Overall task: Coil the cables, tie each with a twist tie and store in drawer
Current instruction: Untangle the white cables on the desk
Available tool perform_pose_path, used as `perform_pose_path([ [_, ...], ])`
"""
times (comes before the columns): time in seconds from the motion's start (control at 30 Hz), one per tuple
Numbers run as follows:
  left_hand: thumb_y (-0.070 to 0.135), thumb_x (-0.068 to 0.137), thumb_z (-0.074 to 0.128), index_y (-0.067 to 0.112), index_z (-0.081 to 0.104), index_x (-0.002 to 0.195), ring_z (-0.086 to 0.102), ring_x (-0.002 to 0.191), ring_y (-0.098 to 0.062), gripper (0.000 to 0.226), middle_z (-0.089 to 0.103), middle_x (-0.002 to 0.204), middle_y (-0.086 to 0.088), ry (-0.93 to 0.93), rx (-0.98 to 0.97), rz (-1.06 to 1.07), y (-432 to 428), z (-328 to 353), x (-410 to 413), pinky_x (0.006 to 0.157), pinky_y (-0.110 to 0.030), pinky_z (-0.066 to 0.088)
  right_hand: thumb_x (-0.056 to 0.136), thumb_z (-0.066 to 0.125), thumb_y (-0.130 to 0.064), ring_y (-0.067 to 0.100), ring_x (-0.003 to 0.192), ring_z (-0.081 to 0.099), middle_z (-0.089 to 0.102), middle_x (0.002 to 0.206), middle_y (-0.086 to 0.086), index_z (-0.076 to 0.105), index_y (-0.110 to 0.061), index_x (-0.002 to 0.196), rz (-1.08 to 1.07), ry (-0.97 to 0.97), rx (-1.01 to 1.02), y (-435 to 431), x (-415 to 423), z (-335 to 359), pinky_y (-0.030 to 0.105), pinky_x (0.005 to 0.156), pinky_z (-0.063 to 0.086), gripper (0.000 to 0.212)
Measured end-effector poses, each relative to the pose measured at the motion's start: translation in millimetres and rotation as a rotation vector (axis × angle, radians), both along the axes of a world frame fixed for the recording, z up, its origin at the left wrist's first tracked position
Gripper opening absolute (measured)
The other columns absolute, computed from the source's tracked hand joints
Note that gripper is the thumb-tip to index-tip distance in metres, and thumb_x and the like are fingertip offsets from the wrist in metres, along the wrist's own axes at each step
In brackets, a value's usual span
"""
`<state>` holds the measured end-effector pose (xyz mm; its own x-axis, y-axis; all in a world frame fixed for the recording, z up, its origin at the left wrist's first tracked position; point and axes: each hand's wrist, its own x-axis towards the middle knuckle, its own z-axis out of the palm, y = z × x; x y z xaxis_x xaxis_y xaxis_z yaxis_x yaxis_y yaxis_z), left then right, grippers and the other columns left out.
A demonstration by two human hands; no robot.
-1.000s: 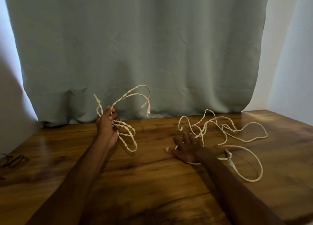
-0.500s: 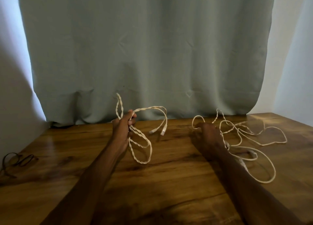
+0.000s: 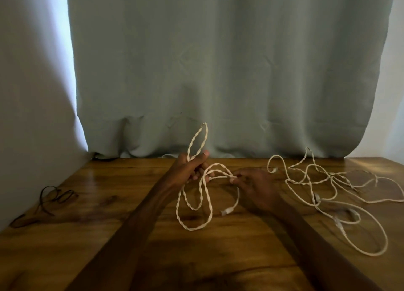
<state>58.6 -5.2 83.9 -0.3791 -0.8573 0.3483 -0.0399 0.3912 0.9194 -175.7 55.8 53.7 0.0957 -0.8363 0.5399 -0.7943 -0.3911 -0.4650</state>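
Our left hand [image 3: 188, 170] grips the cable [image 3: 193, 229] loops; our right hand [image 3: 255, 185] pinches one strand. Light, limp, springy, we judge: hold where loops cross.

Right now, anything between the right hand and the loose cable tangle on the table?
Nothing visible. The right hand pinches a strand of the cable the left hand grips; only bare table separates it from the loose tangle just to its right.
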Motion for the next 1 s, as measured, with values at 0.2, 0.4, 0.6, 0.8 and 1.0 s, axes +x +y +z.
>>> perform_pose_path([
  [0.2,0.068,0.091,0.06,0.024,0.067,0.115,0.069,0.093,-0.011,0.051,0.074,0.103,0.004,-0.024,-0.105,0.337,-14,-15,1,0.082,-0.029,0.053,0.097,0.065,-0.037,0.003,0.088,0.066,0.074,0.1,-0.012,0.076,-0.027,0.113,-0.136,-0.079,-0.184,-1,-12,5,0.034,0.08,0.057,0.022],
  [0.4,0.083,0.089,0.039,0.02,0.049,0.143,0.046,0.136,-0.027,0.084,0.054,0.145,-0.009,-0.167,-0.143,0.492,-28,-27,-1,0.111,-0.045,0.041,0.094,0.061,-0.05,-0.005,0.081,0.062,0.074,0.097,-0.014,0.078,-0.029,0.107,-0.144,0.005,-0.201,-4,-20,3,0.022,0.074,0.052,0.03],
  [0.6,0.062,0.096,0.046,0.011,0.032,0.157,0.019,0.152,-0.026,0.08,0.023,0.166,-0.011,-0.343,-0.382,0.707,-19,-19,-2,0.122,-0.043,0.022,0.095,0.063,-0.046,0.004,0.068,0.068,0.072,0.074,-0.008,0.071,-0.022,0.117,-0.156,-0.121,-0.314,-3,-20,5,0.036,0.063,0.06,0.032],
  [0.8,0.054,0.097,0.06,0.028,0.069,0.096,0.065,0.085,0.001,0.027,0.07,0.089,0.013,-0.282,-0.343,0.338,20,-10,-10,0.077,-0.027,0.053,0.099,0.065,-0.026,0.004,0.07,0.068,0.069,0.08,-0.009,0.066,-0.022,0.107,-0.152,-0.308,-0.376,2,-16,10,0.034,0.062,0.061,0.008],
  [1.0,0.029,0.087,0.079,0.025,0.073,0.108,0.068,0.085,0.001,0.022,0.073,0.097,0.013,-0.575,-0.228,0.18,27,-23,15,0.072,-0.02,0.056,0.103,0.057,-0.01,0.021,0.045,0.054,0.07,0.076,0.009,0.072,-0.013,0.107,0.043,-0.759,-0.213,8,-14,16,0.025,0.043,0.041,0.016],
])
